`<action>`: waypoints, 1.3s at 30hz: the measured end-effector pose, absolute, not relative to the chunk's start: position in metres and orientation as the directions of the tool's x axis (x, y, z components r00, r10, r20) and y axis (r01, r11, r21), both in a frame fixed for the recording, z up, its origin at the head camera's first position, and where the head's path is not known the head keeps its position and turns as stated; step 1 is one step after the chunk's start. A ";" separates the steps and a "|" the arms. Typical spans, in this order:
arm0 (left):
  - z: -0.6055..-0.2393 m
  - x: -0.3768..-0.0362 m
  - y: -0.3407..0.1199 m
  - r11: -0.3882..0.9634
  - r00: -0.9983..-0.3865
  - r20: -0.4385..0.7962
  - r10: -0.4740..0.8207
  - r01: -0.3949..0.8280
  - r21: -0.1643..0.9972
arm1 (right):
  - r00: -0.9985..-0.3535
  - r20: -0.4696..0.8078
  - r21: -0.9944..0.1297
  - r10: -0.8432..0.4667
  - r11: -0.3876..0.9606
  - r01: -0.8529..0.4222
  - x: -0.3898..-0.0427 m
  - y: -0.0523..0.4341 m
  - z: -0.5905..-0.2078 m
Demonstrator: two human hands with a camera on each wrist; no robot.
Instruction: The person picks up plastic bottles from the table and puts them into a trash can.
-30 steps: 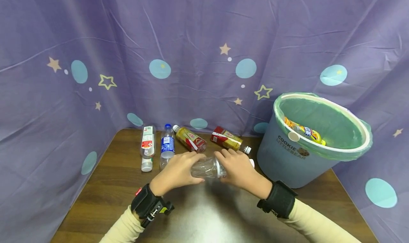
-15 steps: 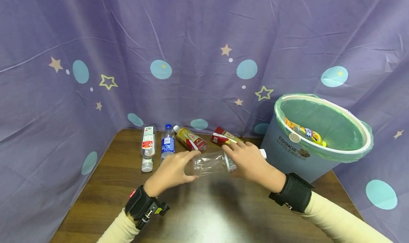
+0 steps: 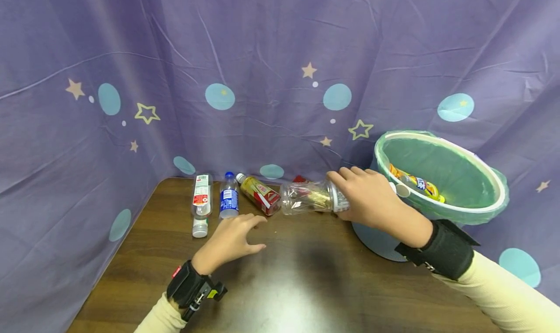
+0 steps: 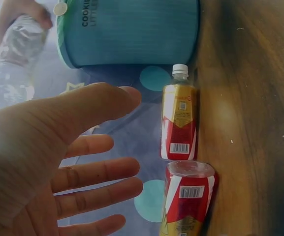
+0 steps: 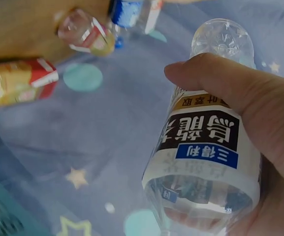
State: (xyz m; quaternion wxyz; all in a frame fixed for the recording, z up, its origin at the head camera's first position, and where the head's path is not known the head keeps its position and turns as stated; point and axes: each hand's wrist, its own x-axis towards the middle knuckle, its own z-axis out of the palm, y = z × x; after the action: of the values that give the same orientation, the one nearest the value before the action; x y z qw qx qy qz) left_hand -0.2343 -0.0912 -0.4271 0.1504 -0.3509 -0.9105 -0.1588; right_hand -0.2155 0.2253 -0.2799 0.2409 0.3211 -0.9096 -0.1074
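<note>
My right hand [image 3: 369, 197] grips a clear plastic bottle [image 3: 306, 198] around its labelled part, beside the bin and over the back of the table. The bottle lies nearly level in the head view, its bare base end pointing left. Its white, black and blue label [image 5: 201, 132] shows in the right wrist view, with the thumb across it. My left hand [image 3: 229, 240] holds nothing; its fingers are spread and thumb apart, over the table in front of a blue-labelled bottle [image 3: 229, 199].
A blue-grey bin with a green liner and white rim [image 3: 459, 209] stands at the right; a yellow-orange bottle [image 3: 420, 183] lies inside. Along the back lie a red-and-gold bottle [image 3: 260, 194], another such bottle [image 4: 179, 118] and a clear bottle with a red-white label [image 3: 202, 197]. A purple curtain [image 3: 271, 56] hangs behind.
My left hand has come off the clear bottle's base end and drawn slightly left. My right hand has carried the bottle right and away from me, towards the bin.
</note>
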 end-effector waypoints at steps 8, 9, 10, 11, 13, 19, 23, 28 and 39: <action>-0.434 -0.234 -0.095 0.711 -0.730 0.356 0.583 0.671 0.213 | -0.685 0.425 0.334 -0.592 0.806 -0.489 -0.213 0.240 -0.239; -0.434 -0.234 -0.095 0.712 -0.734 0.351 0.581 0.667 0.217 | -0.690 0.427 0.327 -0.585 0.811 -0.485 -0.213 0.243 -0.234; -0.435 -0.234 -0.096 0.716 -0.738 0.345 0.579 0.664 0.218 | -0.699 0.423 0.322 -0.577 0.816 -0.479 -0.213 0.245 -0.228; -0.436 -0.234 -0.096 0.719 -0.743 0.340 0.577 0.659 0.220 | -0.703 0.422 0.319 -0.572 0.820 -0.475 -0.213 0.247 -0.223; -0.437 -0.233 -0.097 0.725 -0.753 0.329 0.570 0.650 0.230 | -0.714 0.422 0.306 -0.558 0.829 -0.467 -0.214 0.253 -0.214; -0.442 -0.233 -0.100 0.727 -0.770 0.314 0.555 0.633 0.265 | -0.773 0.418 0.269 -0.478 0.878 -0.397 -0.218 0.270 -0.190; -0.444 -0.232 -0.103 0.728 -0.777 0.311 0.547 0.625 0.281 | -0.836 0.379 0.221 -0.395 0.917 -0.333 -0.224 0.282 -0.175; -0.445 -0.231 -0.105 0.734 -0.783 0.313 0.537 0.617 0.284 | -0.915 0.291 0.168 -0.281 0.956 -0.240 -0.237 0.301 -0.160; -0.449 -0.229 -0.108 0.737 -0.794 0.305 0.526 0.604 0.303 | -0.988 0.106 0.192 -0.114 0.977 -0.092 -0.265 0.362 -0.150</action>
State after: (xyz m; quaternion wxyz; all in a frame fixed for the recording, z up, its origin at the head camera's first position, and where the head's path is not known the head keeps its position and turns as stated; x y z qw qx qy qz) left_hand -0.2292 -0.1084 -0.4492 0.0997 -0.3048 -0.9266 -0.1965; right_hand -0.2647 0.3618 -0.1497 0.0581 0.0520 -0.9926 -0.0935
